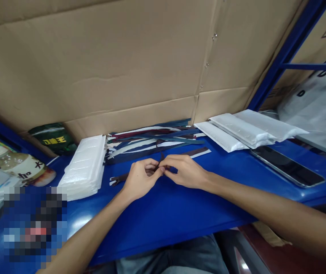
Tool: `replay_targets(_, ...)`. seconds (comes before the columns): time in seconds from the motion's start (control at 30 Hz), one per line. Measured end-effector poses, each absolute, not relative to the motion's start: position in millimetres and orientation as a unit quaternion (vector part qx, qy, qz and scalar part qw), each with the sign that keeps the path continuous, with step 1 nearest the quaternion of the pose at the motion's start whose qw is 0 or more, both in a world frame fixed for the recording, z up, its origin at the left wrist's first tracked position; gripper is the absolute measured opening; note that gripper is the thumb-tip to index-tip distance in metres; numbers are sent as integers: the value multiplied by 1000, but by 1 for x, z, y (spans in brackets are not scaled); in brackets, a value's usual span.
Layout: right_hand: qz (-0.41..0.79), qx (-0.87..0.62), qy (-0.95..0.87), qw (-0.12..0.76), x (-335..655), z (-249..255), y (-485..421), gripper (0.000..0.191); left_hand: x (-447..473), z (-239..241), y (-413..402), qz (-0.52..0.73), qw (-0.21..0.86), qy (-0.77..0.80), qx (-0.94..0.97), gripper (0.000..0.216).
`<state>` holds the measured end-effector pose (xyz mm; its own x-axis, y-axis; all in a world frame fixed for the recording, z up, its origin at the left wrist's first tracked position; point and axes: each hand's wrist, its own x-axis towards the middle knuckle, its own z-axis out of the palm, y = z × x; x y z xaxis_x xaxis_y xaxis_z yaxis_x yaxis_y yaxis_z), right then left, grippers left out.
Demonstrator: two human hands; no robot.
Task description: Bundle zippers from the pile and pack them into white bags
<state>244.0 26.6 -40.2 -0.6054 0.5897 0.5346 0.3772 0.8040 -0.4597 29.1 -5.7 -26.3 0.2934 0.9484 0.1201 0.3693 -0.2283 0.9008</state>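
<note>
Both hands meet over the middle of the blue table (163,213). My left hand (140,179) and my right hand (184,171) are closed in pinches on one dark brown zipper strip (117,179), which runs from the left of my left hand, under both hands, to a white-tipped end (198,152) at the right. Just behind them lies a pile of several zipper strips (151,142) in dark blue, maroon, teal and white.
A stack of white plastic packets (85,167) lies left of the hands, more white packets (248,131) at the right. A black phone (287,165) lies flat at the right. A bottle (20,167) and a green packet (54,139) lie far left. Cardboard (123,61) walls the back.
</note>
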Motion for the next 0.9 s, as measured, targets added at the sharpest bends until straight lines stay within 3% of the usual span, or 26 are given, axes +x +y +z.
replay_targets(0.17,194,-319,-851,370,245,-34,26,12,25,-31,1,402,463,446,652,31)
replay_targets(0.47,193,-356,-854,326,247,-36,30,6,25,-35,1,406,434,447,669,29)
replay_targets(0.9,115,-317,-904,261,248,-36,28,19,25,-31,-2,394,367,469,700,19)
